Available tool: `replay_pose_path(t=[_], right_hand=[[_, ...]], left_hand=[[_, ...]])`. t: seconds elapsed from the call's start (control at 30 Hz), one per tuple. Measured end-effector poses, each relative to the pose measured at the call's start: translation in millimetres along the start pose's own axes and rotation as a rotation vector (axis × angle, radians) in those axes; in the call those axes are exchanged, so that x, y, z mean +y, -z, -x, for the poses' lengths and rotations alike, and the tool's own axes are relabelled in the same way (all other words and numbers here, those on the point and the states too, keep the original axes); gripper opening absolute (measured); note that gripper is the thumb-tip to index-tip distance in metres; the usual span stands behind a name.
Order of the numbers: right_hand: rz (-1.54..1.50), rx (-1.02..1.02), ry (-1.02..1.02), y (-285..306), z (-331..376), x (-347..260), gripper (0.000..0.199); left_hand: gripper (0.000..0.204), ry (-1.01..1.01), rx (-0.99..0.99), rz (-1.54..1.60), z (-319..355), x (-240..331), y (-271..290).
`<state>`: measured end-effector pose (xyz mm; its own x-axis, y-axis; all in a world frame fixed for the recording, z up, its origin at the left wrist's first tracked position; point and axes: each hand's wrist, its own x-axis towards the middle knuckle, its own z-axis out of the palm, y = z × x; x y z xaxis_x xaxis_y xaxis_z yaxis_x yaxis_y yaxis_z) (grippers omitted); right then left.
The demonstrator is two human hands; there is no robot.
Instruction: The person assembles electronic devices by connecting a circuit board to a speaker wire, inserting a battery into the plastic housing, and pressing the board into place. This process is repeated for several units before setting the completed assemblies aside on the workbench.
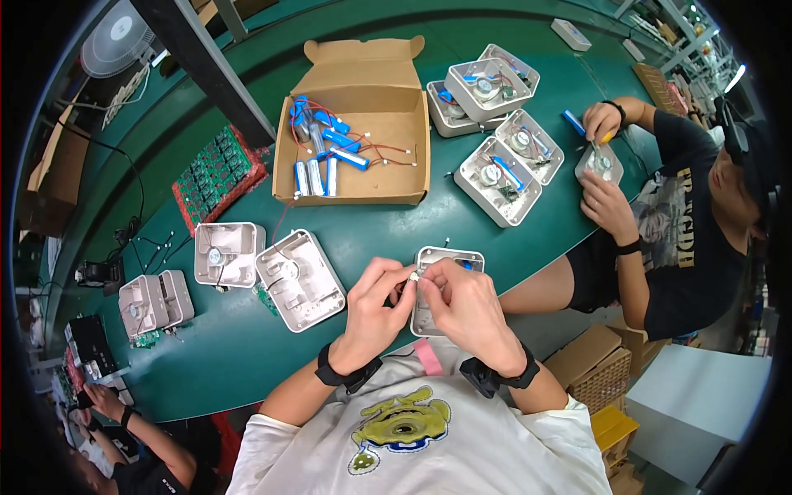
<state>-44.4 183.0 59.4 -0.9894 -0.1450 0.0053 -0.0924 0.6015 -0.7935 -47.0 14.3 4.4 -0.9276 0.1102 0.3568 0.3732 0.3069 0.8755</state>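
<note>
Over a white plastic housing (422, 323) at the table's near edge, my two hands meet fingertip to fingertip. Thumb and finger of my left hand (371, 299) are pinched at a small pale connector-like piece (414, 277). My right hand (469, 307) pinches at the same spot from the other side, its fingers closed. Part of a blue battery (468, 265) shows inside the housing behind my right fingers. My hands cover most of the housing's inside, so its wiring is hidden.
An open cardboard box (388, 180) holds several blue wired batteries (334, 140). Empty-looking white housings (301, 280) with speakers lie left; fitted ones (499, 181) stand back right. Green circuit boards (216, 177) lie beyond. A co-worker's hands (606, 202) work on another housing at right.
</note>
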Motion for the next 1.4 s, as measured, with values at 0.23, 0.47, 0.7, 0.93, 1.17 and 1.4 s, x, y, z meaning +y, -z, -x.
replay_pose_path(t=[0.23, 0.47, 0.7, 0.93, 1.17, 1.4], right_hand=[[0.070, 0.108, 0.049, -11.2, 5.3, -1.8, 0.006], [0.175, 0.093, 0.098, -4.3, 1.4, -0.2, 0.009], [0.139, -0.005, 0.241, 48.2, -5.9, 17.7, 0.020], [-0.062, 0.146, -0.015, 59.9, 38.9, 49.6, 0.040], [-0.016, 0.077, 0.054, 55.9, 58.1, 61.1, 0.047], [0.113, 0.058, 0.137, 55.8, 54.9, 45.1, 0.060]], left_hand=[[0.024, -0.074, 0.003, -0.101, -0.9, 4.1, -2.8], [0.024, -0.052, -0.058, -0.077, -2.1, 0.6, -1.4], [0.020, 0.086, -0.105, -0.064, -7.7, 5.2, 3.9], [0.019, 0.253, -0.200, -0.090, -17.7, 21.0, 12.9], [0.020, 0.298, -0.281, -0.121, -28.7, 29.7, 12.2], [0.017, 0.305, -0.300, -0.165, -34.3, 33.4, 13.8]])
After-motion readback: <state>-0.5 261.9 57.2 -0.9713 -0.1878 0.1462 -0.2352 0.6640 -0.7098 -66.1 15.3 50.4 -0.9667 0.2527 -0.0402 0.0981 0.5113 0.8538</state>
